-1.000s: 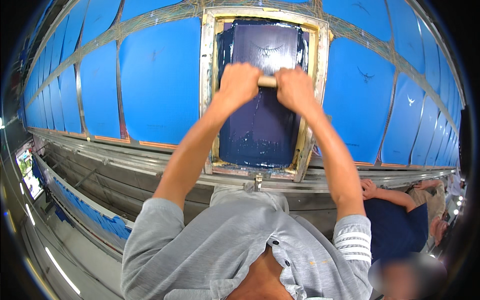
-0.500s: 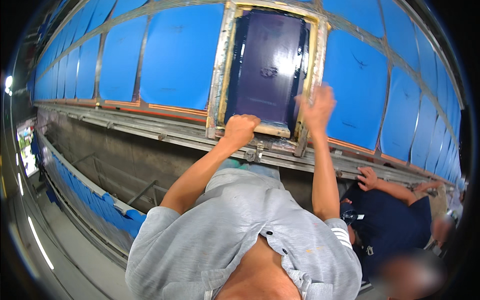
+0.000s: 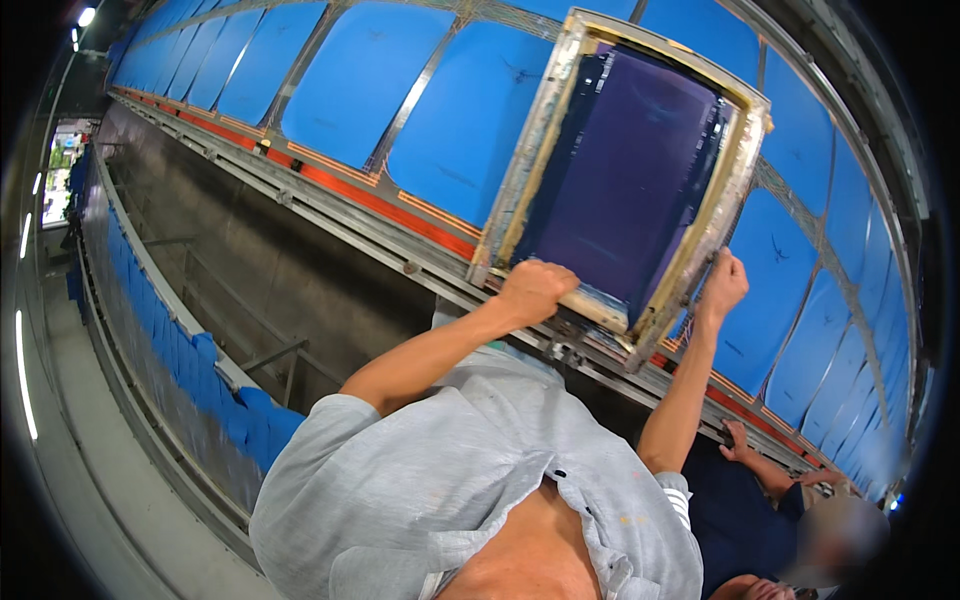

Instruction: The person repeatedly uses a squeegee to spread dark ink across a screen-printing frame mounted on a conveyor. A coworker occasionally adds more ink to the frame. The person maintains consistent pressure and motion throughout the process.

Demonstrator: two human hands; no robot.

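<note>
A screen-printing frame (image 3: pixel 496 215) with worn, paint-crusted rails lies over the long table, slanted in view. Its mesh (image 3: pixel 640 160) is dark purple, with wet-looking dark ink along both sides. My left hand (image 3: pixel 538 292) is closed around the left end of a pale wooden bar (image 3: pixel 597 310), perhaps a squeegee, across the frame's near end. On the frame's right rail my right hand (image 3: pixel 724 287) is closed, its fingertips hidden. Blue sheets (image 3: pixel 462 120) lie on both sides of the frame.
A metal rail (image 3: pixel 340 215) runs along the table's near edge. Below left stands another rack hung with blue pieces (image 3: pixel 215 370). At the lower right a person in dark clothing (image 3: pixel 740 520) has a hand (image 3: pixel 735 440) by the rail.
My right hand has gone from open and raised to closed on the right rail. The frame now sits farther right and slanted in a turned view. My left hand keeps its hold.
</note>
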